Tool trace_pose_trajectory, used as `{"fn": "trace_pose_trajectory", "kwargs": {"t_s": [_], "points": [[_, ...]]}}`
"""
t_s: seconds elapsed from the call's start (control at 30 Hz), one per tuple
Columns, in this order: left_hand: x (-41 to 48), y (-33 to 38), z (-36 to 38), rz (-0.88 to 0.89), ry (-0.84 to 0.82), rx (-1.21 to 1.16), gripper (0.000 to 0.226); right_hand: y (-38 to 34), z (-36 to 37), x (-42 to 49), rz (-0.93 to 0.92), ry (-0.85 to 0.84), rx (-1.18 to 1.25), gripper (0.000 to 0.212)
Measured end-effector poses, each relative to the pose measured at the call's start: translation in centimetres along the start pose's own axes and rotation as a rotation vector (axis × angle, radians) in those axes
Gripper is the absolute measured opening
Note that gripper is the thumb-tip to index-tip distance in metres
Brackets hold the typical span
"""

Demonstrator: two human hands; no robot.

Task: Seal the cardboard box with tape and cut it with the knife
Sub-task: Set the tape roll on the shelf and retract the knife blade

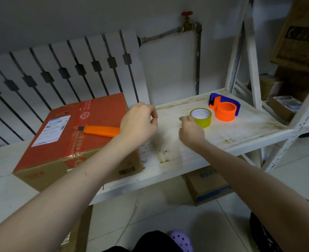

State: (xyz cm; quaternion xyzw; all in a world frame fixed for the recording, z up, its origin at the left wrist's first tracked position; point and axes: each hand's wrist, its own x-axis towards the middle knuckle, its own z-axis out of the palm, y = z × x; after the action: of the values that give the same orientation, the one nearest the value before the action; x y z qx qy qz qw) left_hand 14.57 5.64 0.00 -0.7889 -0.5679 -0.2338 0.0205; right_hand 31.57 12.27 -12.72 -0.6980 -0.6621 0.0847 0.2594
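A red-topped cardboard box (62, 135) sits on the left of the white shelf (241, 128), with clear tape over its middle seam and a white label. An orange utility knife (101, 131) lies on the box top. My left hand (139, 124) hovers at the box's right edge, just past the knife's end, fingers curled and holding nothing. My right hand (191, 130) rests on the shelf with its fingertips at the left side of a yellow-green tape roll (202, 117); no full grip shows.
An orange and blue tape dispenser (223, 109) stands behind the roll to the right. A radiator (59, 70) and pipe line the back wall. More cardboard boxes (208, 186) sit under the shelf and at the right. White shelf uprights (252, 51) rise on the right.
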Motion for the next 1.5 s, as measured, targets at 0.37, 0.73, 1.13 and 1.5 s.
{"fn": "trace_pose_trajectory", "kwargs": {"t_s": [0.37, 0.73, 1.13, 1.5], "points": [[-3.6, -7.8, -6.3, -0.255, 0.187, -0.011, 0.019, -15.5, -5.6, -5.5, -0.609, 0.057, 0.231, 0.027], [-7.6, -10.4, -7.6, -0.405, 0.169, -0.184, 0.013, -19.4, -4.9, -6.5, -0.413, -0.058, -0.142, 0.029], [-7.5, -5.8, -7.8, -0.502, 0.158, -1.058, 0.029, -18.1, -8.0, -11.0, -0.114, -0.525, 1.229, 0.043], [-7.3, -3.8, -6.7, -0.449, 0.077, -0.999, 0.025, -16.6, -7.9, -12.0, -0.081, -0.321, 1.087, 0.038]]}}
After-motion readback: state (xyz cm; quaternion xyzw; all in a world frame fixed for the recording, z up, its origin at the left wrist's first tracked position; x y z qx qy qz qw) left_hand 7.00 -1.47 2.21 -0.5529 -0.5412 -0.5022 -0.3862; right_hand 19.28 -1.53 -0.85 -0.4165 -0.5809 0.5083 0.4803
